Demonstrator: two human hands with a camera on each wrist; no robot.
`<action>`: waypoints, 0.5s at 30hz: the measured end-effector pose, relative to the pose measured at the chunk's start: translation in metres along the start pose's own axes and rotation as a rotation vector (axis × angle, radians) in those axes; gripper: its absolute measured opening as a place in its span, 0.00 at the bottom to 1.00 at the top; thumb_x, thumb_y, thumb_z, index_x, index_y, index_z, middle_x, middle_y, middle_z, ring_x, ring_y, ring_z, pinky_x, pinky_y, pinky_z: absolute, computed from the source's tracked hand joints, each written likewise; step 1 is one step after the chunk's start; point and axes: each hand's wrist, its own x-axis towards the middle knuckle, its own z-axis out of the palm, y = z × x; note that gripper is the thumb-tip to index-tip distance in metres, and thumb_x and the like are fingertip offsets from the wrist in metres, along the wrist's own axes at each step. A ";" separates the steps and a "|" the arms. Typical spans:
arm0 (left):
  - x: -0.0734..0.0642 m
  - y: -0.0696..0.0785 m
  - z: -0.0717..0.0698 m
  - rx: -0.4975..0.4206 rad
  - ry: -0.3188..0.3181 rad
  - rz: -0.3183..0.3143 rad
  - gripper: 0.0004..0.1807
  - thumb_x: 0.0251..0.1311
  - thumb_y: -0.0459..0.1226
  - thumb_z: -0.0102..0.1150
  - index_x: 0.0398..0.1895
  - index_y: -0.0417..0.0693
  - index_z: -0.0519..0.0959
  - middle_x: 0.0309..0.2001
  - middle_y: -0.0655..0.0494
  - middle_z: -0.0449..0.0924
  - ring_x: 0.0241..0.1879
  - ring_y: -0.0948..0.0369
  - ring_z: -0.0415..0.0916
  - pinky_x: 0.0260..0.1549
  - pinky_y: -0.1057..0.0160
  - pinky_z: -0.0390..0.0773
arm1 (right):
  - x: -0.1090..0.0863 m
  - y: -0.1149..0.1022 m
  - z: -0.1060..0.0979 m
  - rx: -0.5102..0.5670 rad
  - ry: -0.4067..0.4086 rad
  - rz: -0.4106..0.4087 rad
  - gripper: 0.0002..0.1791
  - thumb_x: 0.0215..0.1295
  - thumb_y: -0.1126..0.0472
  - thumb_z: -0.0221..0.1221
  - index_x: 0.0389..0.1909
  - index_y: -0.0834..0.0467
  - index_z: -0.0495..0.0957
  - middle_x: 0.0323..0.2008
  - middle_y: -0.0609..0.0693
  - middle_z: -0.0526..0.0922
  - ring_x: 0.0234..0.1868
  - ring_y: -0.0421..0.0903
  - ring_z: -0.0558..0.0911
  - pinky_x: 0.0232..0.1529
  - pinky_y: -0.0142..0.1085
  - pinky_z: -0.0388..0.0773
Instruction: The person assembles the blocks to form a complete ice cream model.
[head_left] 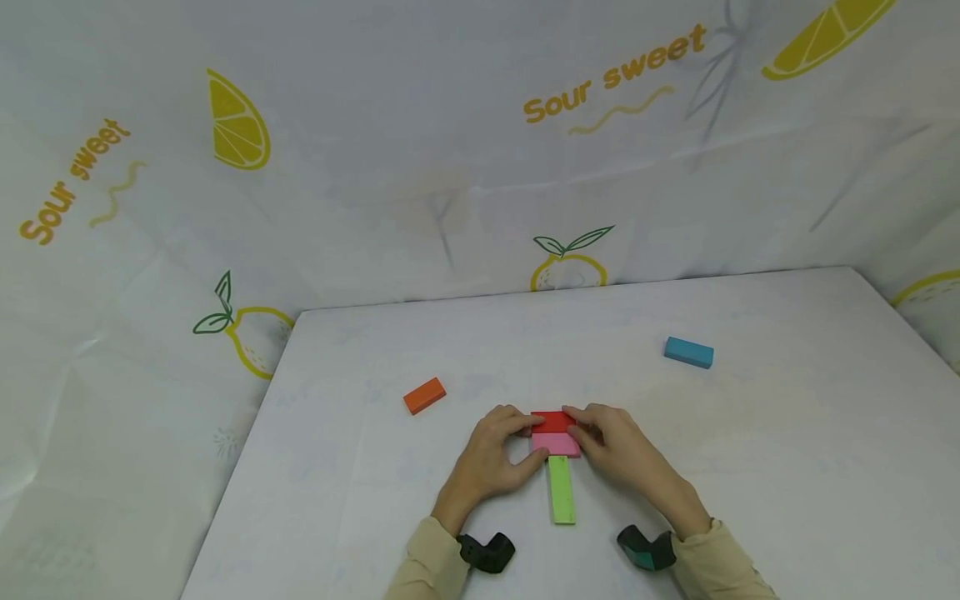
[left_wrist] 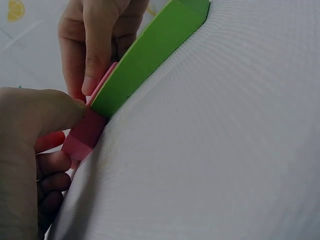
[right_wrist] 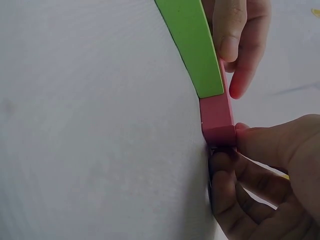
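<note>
A red wooden block (head_left: 552, 422) lies flat on the white table, its long side against a pink block (head_left: 555, 444). From the pink block's near side a green block (head_left: 561, 492) extends lengthwise toward the person, so the three form a T-like shape. My left hand (head_left: 491, 454) grips the left side of the pair, index finger on the red block and thumb at the pink block's near edge. On the other side, my right hand (head_left: 618, 446) pinches the right ends of the red and pink blocks. In both wrist views the red block is mostly hidden.
An orange block (head_left: 425, 396) lies to the left, beyond the left hand. Farther back on the right is a blue block (head_left: 688, 352). A lemon-printed cloth (head_left: 390, 167) hangs behind the table (head_left: 787, 400). Dark wrist-worn devices (head_left: 487, 552) sit below both hands.
</note>
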 end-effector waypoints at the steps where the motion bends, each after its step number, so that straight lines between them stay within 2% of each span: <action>1: 0.000 0.000 0.000 0.000 0.000 0.000 0.20 0.58 0.40 0.70 0.53 0.45 0.86 0.37 0.58 0.83 0.40 0.64 0.76 0.43 0.69 0.78 | 0.000 0.000 0.000 0.000 0.001 0.000 0.20 0.67 0.68 0.63 0.59 0.68 0.80 0.24 0.46 0.74 0.27 0.39 0.69 0.26 0.26 0.67; 8: 0.001 0.000 -0.001 0.027 -0.003 0.013 0.21 0.58 0.40 0.69 0.55 0.43 0.85 0.35 0.58 0.83 0.39 0.64 0.76 0.44 0.67 0.78 | -0.001 0.001 0.001 0.003 0.013 -0.016 0.20 0.67 0.68 0.64 0.59 0.69 0.80 0.25 0.46 0.77 0.28 0.38 0.70 0.27 0.26 0.68; 15: 0.001 -0.001 0.001 0.042 0.029 0.018 0.18 0.61 0.38 0.66 0.53 0.42 0.86 0.32 0.59 0.81 0.36 0.64 0.74 0.46 0.65 0.77 | -0.002 0.004 0.002 0.033 0.031 -0.034 0.21 0.67 0.68 0.64 0.60 0.69 0.80 0.26 0.46 0.77 0.27 0.37 0.70 0.27 0.26 0.70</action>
